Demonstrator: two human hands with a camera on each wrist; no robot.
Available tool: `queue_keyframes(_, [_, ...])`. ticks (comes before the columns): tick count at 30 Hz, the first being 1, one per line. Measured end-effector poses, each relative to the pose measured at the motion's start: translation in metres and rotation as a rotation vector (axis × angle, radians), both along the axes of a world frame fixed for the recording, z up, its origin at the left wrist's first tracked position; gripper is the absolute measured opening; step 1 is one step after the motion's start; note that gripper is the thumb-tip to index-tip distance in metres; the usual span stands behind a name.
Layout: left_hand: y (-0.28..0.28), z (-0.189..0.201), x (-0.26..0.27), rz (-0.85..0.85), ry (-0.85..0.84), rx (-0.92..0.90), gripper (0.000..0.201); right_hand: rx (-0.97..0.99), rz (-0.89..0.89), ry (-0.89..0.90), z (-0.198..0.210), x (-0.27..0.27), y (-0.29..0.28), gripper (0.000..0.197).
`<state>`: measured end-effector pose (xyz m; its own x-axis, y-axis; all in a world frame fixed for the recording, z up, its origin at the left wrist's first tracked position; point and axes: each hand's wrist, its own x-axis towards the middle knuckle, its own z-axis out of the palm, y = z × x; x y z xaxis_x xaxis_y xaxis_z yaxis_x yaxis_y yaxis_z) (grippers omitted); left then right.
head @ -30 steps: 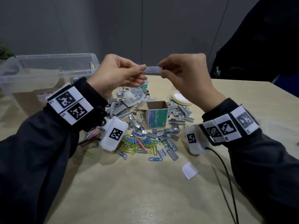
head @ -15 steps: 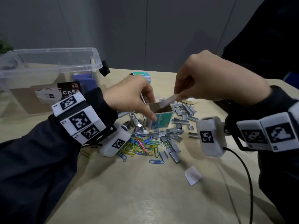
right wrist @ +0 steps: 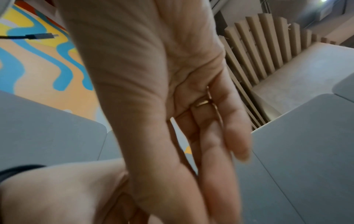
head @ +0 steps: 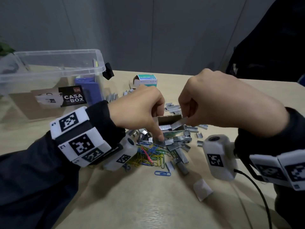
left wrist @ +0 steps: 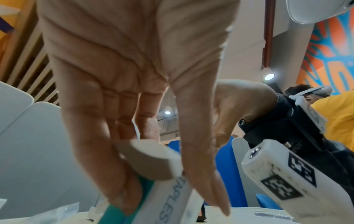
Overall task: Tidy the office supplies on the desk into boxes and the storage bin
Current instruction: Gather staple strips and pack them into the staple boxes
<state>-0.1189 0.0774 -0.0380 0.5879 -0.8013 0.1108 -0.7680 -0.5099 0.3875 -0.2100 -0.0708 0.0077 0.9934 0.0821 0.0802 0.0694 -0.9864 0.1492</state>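
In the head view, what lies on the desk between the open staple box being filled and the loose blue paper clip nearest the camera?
Loose staple strips and a tangle of coloured paper clips lie between the staple box and the blue paper clip, seen in the head view.

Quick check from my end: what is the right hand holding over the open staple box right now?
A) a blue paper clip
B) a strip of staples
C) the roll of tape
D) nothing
B: in the head view the right hand pinches a strip of staples, angled down into the open staple box that the left hand steadies.

head downward; wrist views upward, close
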Motion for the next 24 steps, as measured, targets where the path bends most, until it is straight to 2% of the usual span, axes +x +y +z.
queue_keyframes(5, [0.0, 0.001, 0.005, 0.011, 0.051, -0.018, 0.044, -0.043, -0.006, -0.053, -0.007, 0.007, 0.005, 0.01])
queue_keyframes(11, [0.002, -0.001, 0.024, 0.046, 0.277, -0.083, 0.038, -0.069, 0.033, -0.078, -0.015, 0.027, 0.011, 0.01])
queue_keyframes(16, [0.001, -0.002, 0.031, 0.061, 0.429, -0.101, 0.041, -0.163, 0.071, -0.021, -0.011, 0.04, 0.011, 0.012])
queue_keyframes(21, [-0.001, -0.003, 0.032, 0.056, 0.462, -0.103, 0.04, -0.24, 0.136, 0.043, -0.009, 0.046, 0.012, 0.011])
queue_keyframes(24, [-0.001, -0.004, 0.032, 0.078, 0.463, -0.112, 0.04, -0.159, 0.16, 0.024, -0.005, 0.046, 0.006, 0.01])
